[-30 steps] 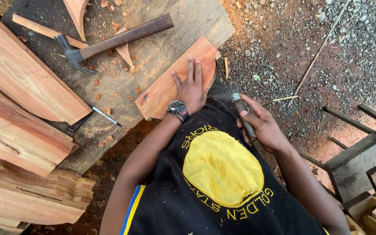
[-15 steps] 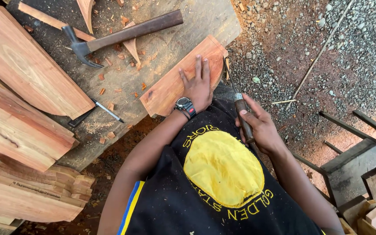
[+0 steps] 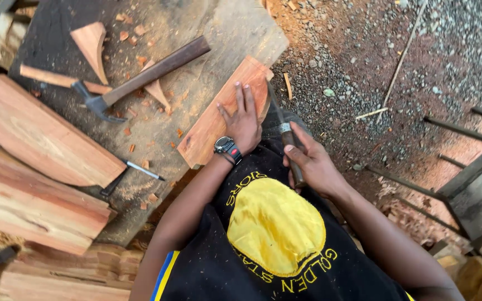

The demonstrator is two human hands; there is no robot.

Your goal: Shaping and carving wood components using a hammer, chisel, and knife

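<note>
Our left hand (image 3: pixel 244 120) lies open, palm flat on the wooden block (image 3: pixel 227 111), which has stayed at the edge of the workbench (image 3: pixel 235 30). Our right hand (image 3: pixel 313 164) is closed around the chisel (image 3: pixel 285 139), whose blade has now come up against the block's right edge. The hammer (image 3: pixel 140 78) lies untouched beside it.
</note>
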